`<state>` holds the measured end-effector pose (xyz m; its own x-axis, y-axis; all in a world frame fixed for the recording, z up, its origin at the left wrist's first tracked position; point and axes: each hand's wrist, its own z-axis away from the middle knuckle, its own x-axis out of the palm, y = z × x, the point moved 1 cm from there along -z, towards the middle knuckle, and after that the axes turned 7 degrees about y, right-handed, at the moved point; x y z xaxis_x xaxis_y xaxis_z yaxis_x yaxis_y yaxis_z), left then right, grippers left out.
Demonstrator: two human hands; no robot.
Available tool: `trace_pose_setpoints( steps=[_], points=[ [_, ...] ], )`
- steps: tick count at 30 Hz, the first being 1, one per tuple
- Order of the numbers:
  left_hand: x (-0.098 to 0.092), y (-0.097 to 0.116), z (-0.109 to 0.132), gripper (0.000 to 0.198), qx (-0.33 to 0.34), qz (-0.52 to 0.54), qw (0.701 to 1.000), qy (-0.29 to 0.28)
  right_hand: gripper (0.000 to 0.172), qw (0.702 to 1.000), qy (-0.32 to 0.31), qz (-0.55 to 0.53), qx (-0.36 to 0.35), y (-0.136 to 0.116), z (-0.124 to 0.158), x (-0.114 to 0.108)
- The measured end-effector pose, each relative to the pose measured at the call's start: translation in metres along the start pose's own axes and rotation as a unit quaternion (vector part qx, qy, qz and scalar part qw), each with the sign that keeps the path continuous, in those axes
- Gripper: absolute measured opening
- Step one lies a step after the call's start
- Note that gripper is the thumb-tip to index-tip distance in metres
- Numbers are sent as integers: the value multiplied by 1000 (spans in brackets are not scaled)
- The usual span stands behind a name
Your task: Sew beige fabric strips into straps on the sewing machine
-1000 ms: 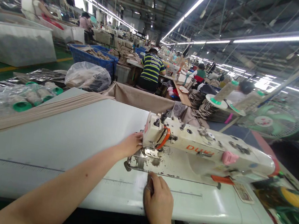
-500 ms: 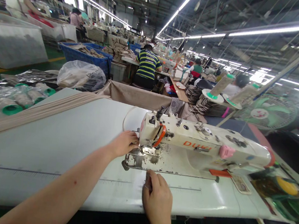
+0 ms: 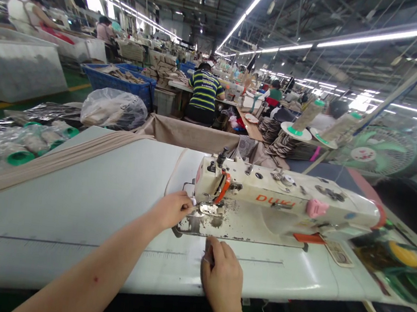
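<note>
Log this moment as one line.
left hand: at machine, needle end | right hand: over table, near side of machine | cloth: on table's left side | grips: unclear

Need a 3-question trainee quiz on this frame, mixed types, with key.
1. Multiple choice: what lies on the table, to the left of the sewing machine in the picture?
A) a fan
B) long beige strips
C) a pair of shoes

2. True or false: the left hand is nearer the needle end of the machine than the right hand.

3. Fill in the colour: the large letters on the machine's side are ____.

Key: 1. B; 2. true; 3. orange
</note>
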<state>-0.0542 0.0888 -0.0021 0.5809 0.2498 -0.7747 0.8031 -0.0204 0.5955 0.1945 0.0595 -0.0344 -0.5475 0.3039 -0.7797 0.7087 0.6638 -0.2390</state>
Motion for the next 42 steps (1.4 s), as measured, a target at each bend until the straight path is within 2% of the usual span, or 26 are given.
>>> trace_pose_setpoints(
  steps=[7, 11, 18, 22, 25, 27, 32, 37, 42],
  points=[
    [-4, 15, 7, 10, -36, -3, 999, -4, 34, 1000, 6, -6, -2, 0, 0, 1],
    [5, 33, 20, 5, -71, -27, 997, 5, 35, 1000, 1, -8, 1, 1, 1, 1],
    [22, 62, 36, 20, -112, -55, 992, -9, 38, 1000, 4, -20, 6, 0, 0, 1],
    [24, 71, 46, 31, -108, -49, 992, -35, 38, 1000, 8, -29, 2, 0, 1, 1],
    [24, 77, 56, 51, -101, -47, 993, -42, 38, 999, 16, -34, 3, 1, 2, 0],
    [24, 80, 62, 58, -88, -49, 994, -43, 38, 999, 22, -42, 6, 2, 2, 1],
    [28, 75, 72, 56, -22, -54, 998, -13, 33, 997, 30, -74, 8, 4, 3, -1],
    [34, 69, 78, 83, 8, -16, 1000, 10, 23, 988, 14, -154, 24, 8, 3, -14],
    [26, 74, 81, 73, 1, -10, 999, -36, 21, 975, 24, -220, 32, 22, 13, -35]
  ],
)
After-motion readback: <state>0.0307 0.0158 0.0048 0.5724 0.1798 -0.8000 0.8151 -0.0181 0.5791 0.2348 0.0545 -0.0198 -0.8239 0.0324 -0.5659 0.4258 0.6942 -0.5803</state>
